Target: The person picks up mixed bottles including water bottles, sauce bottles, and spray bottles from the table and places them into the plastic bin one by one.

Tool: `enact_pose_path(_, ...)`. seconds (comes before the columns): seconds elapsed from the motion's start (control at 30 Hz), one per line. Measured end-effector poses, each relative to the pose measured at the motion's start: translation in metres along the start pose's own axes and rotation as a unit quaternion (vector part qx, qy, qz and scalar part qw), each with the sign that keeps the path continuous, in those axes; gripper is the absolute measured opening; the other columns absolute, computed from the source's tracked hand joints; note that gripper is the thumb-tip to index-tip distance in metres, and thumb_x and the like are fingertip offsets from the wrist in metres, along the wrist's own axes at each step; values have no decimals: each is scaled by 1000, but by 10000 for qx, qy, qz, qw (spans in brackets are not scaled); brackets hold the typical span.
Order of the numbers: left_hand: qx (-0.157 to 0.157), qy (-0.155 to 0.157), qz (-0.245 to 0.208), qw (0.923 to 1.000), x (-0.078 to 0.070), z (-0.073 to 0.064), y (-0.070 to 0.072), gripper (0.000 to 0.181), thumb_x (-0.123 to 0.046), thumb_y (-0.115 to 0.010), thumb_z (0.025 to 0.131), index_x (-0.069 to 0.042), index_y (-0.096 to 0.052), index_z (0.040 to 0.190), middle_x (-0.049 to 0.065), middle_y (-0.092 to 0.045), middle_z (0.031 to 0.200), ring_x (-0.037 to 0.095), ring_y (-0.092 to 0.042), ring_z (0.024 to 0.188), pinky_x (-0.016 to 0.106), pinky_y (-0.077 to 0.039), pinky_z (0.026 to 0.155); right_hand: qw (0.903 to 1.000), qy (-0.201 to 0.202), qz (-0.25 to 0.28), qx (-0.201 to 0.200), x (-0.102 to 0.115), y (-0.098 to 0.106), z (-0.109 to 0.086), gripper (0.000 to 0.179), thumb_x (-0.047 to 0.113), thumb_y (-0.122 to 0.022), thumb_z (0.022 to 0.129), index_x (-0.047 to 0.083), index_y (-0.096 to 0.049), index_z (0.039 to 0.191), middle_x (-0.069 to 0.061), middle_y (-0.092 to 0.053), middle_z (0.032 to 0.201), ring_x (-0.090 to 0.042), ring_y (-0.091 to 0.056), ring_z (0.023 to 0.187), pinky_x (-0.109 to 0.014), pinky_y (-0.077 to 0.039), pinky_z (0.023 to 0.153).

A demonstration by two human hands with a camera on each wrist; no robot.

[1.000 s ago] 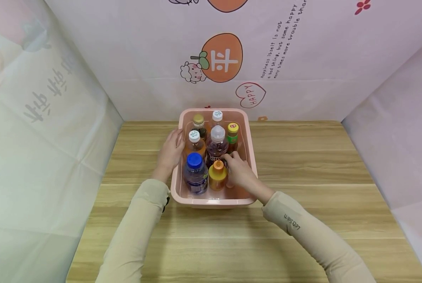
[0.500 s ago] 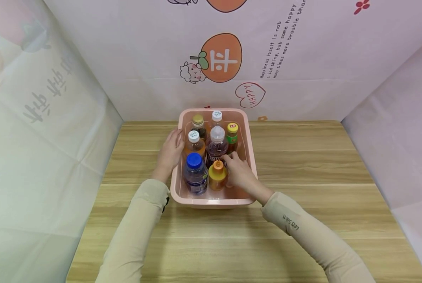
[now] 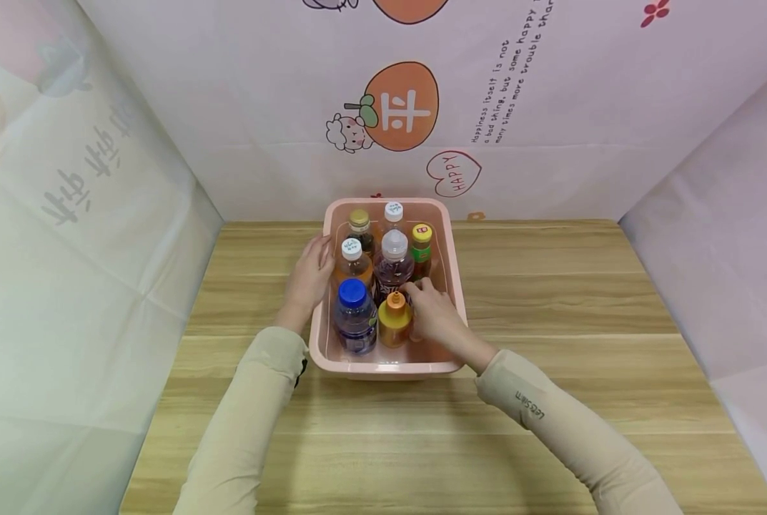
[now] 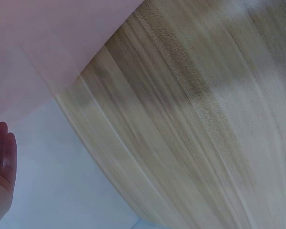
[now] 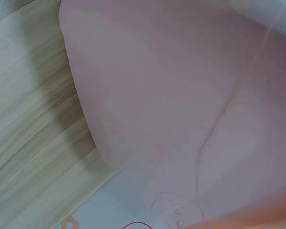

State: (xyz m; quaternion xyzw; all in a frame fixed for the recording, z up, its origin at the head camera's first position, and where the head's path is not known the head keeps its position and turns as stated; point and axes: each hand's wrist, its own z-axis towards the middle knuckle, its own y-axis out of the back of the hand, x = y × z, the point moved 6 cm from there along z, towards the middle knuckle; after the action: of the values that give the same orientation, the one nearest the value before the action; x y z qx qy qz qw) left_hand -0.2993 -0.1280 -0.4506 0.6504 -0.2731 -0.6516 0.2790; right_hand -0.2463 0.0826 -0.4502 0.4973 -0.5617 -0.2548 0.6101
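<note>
A pink plastic tub [image 3: 387,368] holds several bottles standing upright. My left hand [image 3: 311,277] rests against the tub's left rim, its fingers [image 4: 7,152] straight in the left wrist view. Inside the tub at the right front, my right hand [image 3: 436,312] curls its fingers round a small bottle [image 3: 416,333], mostly hidden under the hand. Just left of that hand is a yellow squeeze bottle [image 3: 394,323] with an orange nozzle. A blue-capped bottle [image 3: 356,322] stands at the front left, and a clear-capped bottle [image 3: 394,263] in the middle.
Farther back in the tub are a yellow-capped bottle [image 3: 422,252], a gold-capped bottle [image 3: 360,230] and two white-capped bottles, one at the back [image 3: 393,213] and one at the left [image 3: 352,259]. The tub stands on a wooden table [image 3: 550,300] near a printed cloth wall [image 3: 261,143].
</note>
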Motion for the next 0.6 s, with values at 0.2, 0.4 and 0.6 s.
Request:
enact_pose_path(0.2,27,-25,16,10000,-2,2,-2,49,-32,-36,100,-20,-37,147,3,-27,159,30,-30,145,49,-28,118,9977,-273,597,184,-3,12,-5,68,-3,-74,66,7,-53,130,-23,-48,123,-32,-57,94,-42,-54,78)
enact_pose_path(0.4,-15,-87,-47,9999,-1,1,-2,48,-32,-36,100,-19,-38,147,3,-27,159,30,-30,144,48,-28,118,9854,297,1414,-895,-1,54,-11,35,7,-61,87,-1,-59,121,-23,-54,113,-30,-56,94,-43,-52,82)
enact_pose_path(0.6,-328,-161,48,9993,2,-2,5,50,-29,-34,100,-13,-36,147,8,-29,157,31,-31,144,47,-29,118,9339,566,2524,-2469,-21,100,-16,30,4,-55,92,-6,-58,120,-23,-55,116,-31,-57,104,-43,-51,93)
